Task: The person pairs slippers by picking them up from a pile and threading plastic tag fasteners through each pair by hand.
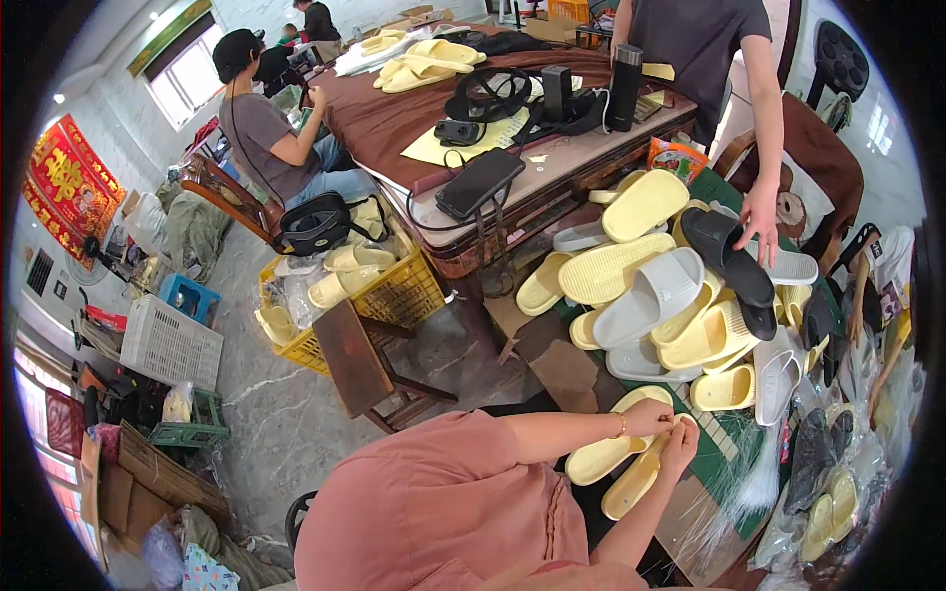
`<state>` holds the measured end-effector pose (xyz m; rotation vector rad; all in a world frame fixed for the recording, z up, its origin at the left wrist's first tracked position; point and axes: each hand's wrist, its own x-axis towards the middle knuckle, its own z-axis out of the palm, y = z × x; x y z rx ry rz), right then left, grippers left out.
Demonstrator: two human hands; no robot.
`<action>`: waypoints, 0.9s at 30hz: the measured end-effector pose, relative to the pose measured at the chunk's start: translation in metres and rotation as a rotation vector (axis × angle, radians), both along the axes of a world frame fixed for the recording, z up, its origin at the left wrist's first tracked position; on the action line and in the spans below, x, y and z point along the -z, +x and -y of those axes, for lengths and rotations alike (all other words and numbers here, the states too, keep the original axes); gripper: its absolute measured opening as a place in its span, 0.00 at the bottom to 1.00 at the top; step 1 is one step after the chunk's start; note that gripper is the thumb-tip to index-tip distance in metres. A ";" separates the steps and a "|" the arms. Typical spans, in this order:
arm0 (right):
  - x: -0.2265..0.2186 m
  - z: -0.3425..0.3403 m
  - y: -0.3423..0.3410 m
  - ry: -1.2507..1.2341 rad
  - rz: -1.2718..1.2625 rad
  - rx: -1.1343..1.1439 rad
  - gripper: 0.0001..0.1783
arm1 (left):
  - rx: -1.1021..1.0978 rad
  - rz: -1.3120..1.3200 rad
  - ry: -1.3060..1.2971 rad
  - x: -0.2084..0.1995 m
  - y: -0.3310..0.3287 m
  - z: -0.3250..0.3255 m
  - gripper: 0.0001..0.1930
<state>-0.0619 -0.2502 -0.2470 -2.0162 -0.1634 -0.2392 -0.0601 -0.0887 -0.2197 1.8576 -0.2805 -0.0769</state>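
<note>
While bent over close work in a pink shirt [424, 502]: held two yellow slippers [593, 462] side by side on a slant, upper right ends beneath the hands.
Right hand [678, 445]: curled around the end of the lower slipper, thumb and fingers apparently pinching its edge.
Left hand [650, 418]: bunched its fingertips over the neighbouring end, below a gold-coloured bracelet [621, 424]; could not tell whether pinching slipper or something finer.
Fingertip work: seemed to call for one steadying hand and one fine-moving hand, with both ends level and no tug hard enough to mark the soft-looking material.
Clear strands [757, 478]: fanned out near the hands over a green surface [709, 471]; looked prone to tangling, so best handled singly.
Slipper heap [650, 295]: overlapped loosely in yellow, grey and black beyond the hands; looked ready to slide, hence called for a careful left elbow.
Co-worker's hand [761, 222]: spread its fingers at the heap's far side, near a black slipper [727, 254]; called for an unhurried reach to avoid a clash.
Brown-covered table [370, 123]: bore cables, a black cylinder [623, 89] and, farther back, more yellow footwear [429, 67].
Seated person [271, 143]: faced the table's far side, well apart from the hands.
</note>
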 end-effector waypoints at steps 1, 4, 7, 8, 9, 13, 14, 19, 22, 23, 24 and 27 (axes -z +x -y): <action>-0.003 -0.001 0.000 0.025 -0.052 0.007 0.05 | 0.004 -0.006 -0.002 0.001 0.001 0.000 0.09; -0.009 -0.009 -0.004 0.162 -0.025 0.057 0.05 | -0.008 -0.013 -0.011 0.003 0.001 0.000 0.09; -0.002 -0.002 -0.001 0.120 0.047 -0.015 0.05 | -0.007 0.025 0.018 0.006 0.002 0.001 0.09; 0.000 -0.001 -0.001 0.120 0.047 -0.015 0.05 | -0.007 0.025 0.018 0.006 0.002 0.001 0.09; 0.002 0.001 0.000 0.087 0.028 -0.021 0.05 | -0.005 0.015 0.028 0.006 0.003 0.001 0.10; 0.003 -0.001 0.001 0.019 -0.056 -0.023 0.06 | -0.011 -0.030 0.044 0.007 0.002 -0.001 0.10; 0.003 -0.002 0.001 0.020 -0.056 -0.030 0.06 | -0.018 -0.031 0.044 0.008 0.002 -0.002 0.10; -0.003 0.002 -0.004 -0.041 0.016 -0.015 0.11 | 0.003 0.013 0.002 0.005 0.000 0.005 0.10; -0.002 0.008 -0.007 -0.055 0.041 0.036 0.11 | 0.008 0.037 0.009 0.009 0.001 0.011 0.10; -0.011 0.000 -0.005 -0.067 0.047 0.033 0.11 | -0.019 0.066 -0.003 0.012 0.002 0.008 0.10; -0.024 -0.011 -0.007 -0.070 0.000 0.062 0.11 | 0.004 -0.002 -0.048 0.013 0.003 0.003 0.09; -0.011 -0.005 -0.002 -0.010 0.076 0.053 0.07 | 0.027 -0.059 -0.051 0.015 0.004 0.001 0.08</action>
